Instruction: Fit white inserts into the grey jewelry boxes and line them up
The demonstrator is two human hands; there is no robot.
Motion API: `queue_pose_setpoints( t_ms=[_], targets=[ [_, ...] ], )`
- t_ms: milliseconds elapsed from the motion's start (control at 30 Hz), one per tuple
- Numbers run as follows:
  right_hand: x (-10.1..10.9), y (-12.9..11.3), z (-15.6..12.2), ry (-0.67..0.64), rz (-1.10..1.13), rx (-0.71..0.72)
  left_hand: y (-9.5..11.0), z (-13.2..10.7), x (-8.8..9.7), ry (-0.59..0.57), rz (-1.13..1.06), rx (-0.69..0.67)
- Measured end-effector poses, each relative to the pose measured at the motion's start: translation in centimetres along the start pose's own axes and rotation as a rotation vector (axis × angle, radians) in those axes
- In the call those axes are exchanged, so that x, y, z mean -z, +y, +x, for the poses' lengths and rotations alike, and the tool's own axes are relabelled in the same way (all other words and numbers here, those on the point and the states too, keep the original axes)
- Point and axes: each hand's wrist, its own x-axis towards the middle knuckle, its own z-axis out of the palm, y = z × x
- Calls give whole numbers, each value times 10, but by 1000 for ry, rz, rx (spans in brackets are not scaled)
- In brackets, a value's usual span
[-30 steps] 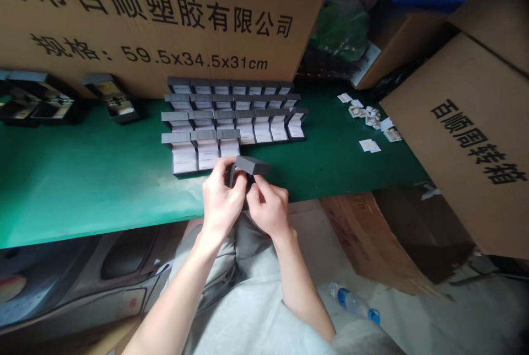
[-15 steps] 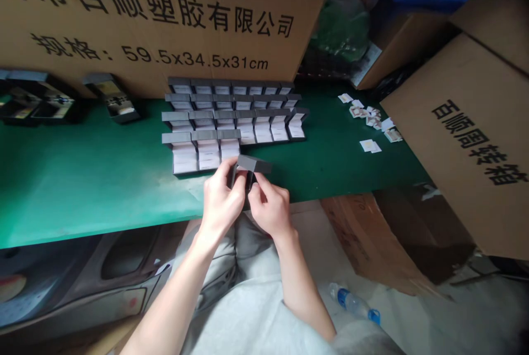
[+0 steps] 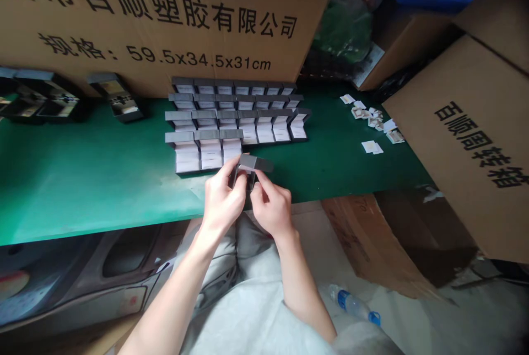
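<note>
A small black hinged jewelry box [image 3: 255,163], its lid raised, is held between my two hands over the front part of the green table [image 3: 103,178]. My left hand [image 3: 224,195] is closed around the box's left side, with the thumb at its opening. On the other side my right hand [image 3: 271,203] grips the box with its fingers bent and index finger near the lid. The inside of this box is largely hidden by my fingers. Just beyond it stand rows of similar open boxes [image 3: 188,157] with white linings, the front row nearest my left hand.
A large printed carton [image 3: 165,30] rises behind the rows. Open dark boxes [image 3: 118,102] stand at the back left. Small white pads [image 3: 372,147] lie on the right of the table, near another carton [image 3: 463,140]. A plastic bottle [image 3: 351,302] lies on the floor.
Both hands keep hold of the box in nearly the same place; its lid is tilted slightly differently. The whole view has shifted a little.
</note>
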Motion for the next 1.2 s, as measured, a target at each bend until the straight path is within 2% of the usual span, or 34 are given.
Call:
queue_pose_setpoints(
  t_ms=[200,333,700,1200],
  targets=[
    [1,0,0,-46,9,-50,0,3,2,-50,-23,9],
    [3,-1,3,-16,26,-34,-1,3,4,-70,-41,16],
    [3,-2,4,-6,46,-25,-2,1,2,-20,0,14],
    [4,-2,3,-68,37,-76,1,4,3,-47,9,37]
  ],
)
